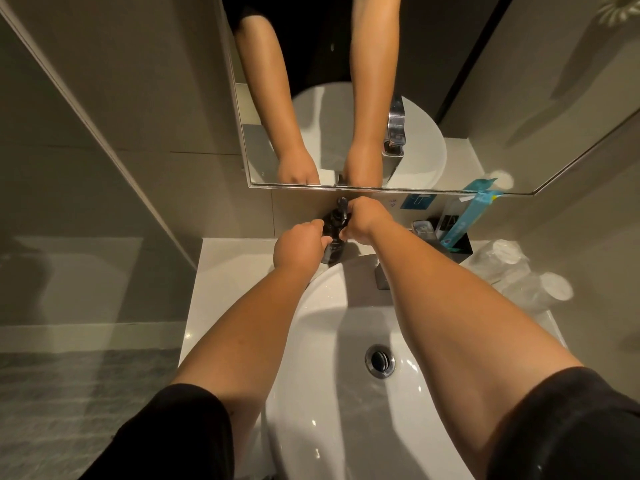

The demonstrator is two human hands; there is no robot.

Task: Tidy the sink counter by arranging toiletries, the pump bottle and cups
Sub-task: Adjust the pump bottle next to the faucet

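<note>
Sink basin (322, 393) is right under me, both forearms stretched over it. Behind the basin on the table (221, 271), my left hand (298, 245) wraps its fingers around the dark pump bottle (334, 233), right hand (365, 218) gripping up by the pump. Wrapped cups (519, 271) lie to the basin's right.

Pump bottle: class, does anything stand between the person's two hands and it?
Nothing visible does. The left hand grips the body of the pump bottle and the right hand holds it at the pump head, at the back of the counter behind the sink.
</note>
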